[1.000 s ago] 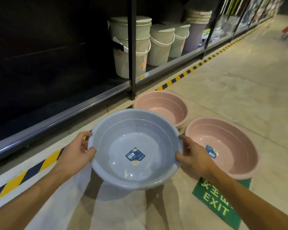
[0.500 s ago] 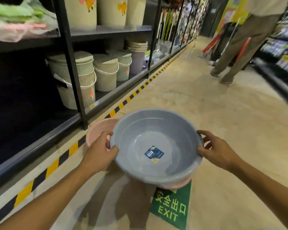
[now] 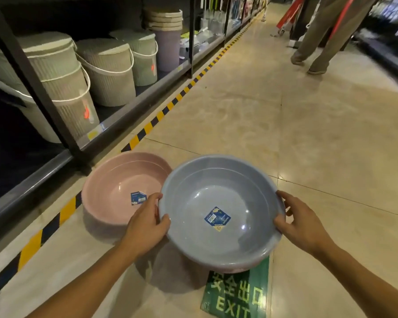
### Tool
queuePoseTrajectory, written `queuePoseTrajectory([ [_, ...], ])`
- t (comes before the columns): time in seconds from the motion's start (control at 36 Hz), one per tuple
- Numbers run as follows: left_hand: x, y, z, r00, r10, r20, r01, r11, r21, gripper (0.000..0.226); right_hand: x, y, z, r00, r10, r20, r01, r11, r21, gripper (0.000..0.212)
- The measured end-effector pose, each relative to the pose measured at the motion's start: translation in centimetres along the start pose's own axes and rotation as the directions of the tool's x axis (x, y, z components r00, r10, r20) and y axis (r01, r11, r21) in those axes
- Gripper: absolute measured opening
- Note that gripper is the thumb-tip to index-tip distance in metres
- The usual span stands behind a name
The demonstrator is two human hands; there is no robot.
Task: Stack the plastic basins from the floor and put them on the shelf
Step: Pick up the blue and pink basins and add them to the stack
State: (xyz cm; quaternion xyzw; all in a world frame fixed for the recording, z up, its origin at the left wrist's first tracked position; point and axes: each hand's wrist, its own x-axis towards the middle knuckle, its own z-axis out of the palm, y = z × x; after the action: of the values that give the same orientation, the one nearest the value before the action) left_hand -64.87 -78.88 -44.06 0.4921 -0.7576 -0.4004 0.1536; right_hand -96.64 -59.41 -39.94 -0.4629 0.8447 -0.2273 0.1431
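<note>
A grey-blue plastic basin (image 3: 218,193) with a blue sticker inside is held between both hands. My left hand (image 3: 147,223) grips its left rim and my right hand (image 3: 301,223) grips its right rim. The basin sits inside a pink basin (image 3: 234,269), of which only a thin pink edge shows under its near side. Another pink basin (image 3: 115,191) with a blue label lies on the floor just to the left, next to the shelf base. The low dark shelf (image 3: 32,180) runs along the left.
Ribbed lidded buckets (image 3: 108,72) stand on the bottom shelf past a black upright post (image 3: 32,81). A yellow-black stripe (image 3: 147,129) marks the floor along the shelf. A green EXIT sticker (image 3: 237,294) lies below the basin. A person's legs (image 3: 319,42) stand in the aisle ahead.
The grey-blue basin has gone right and down into the right pink basin, which it now covers. The view swung up the aisle, then tilted back down.
</note>
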Motion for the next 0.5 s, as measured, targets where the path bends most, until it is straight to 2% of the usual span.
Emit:
queuePoseTrajectory([
  [0.08, 1.0, -1.3, 2.0, 0.999, 0.001, 0.049, -0.001, 1.0, 0.006, 0.051, 0.8, 3.3, 2.5, 0.999, 0.044, 0.016, -0.044, 0.998, -0.036, 0.073],
  [0.22, 1.5, -3.0, 4.8, 0.993, 0.018, 0.116, -0.018, 1.0, 0.001, 0.058, 1.5, 7.1, 5.7, 0.995, 0.093, 0.044, -0.09, 0.994, -0.068, 0.07],
  [0.42, 1.8, -4.0, 6.2, 0.994, 0.007, 0.11, -0.013, 0.998, 0.056, 0.058, 1.7, 8.1, 8.1, 0.991, 0.102, 0.084, -0.093, 0.989, -0.111, 0.075],
  [0.5, 2.2, -4.7, 6.6, 0.991, 0.01, 0.131, -0.018, 0.998, 0.061, 0.06, 2.2, 7.9, 8.7, 0.984, 0.135, 0.112, -0.12, 0.983, -0.136, 0.067],
])
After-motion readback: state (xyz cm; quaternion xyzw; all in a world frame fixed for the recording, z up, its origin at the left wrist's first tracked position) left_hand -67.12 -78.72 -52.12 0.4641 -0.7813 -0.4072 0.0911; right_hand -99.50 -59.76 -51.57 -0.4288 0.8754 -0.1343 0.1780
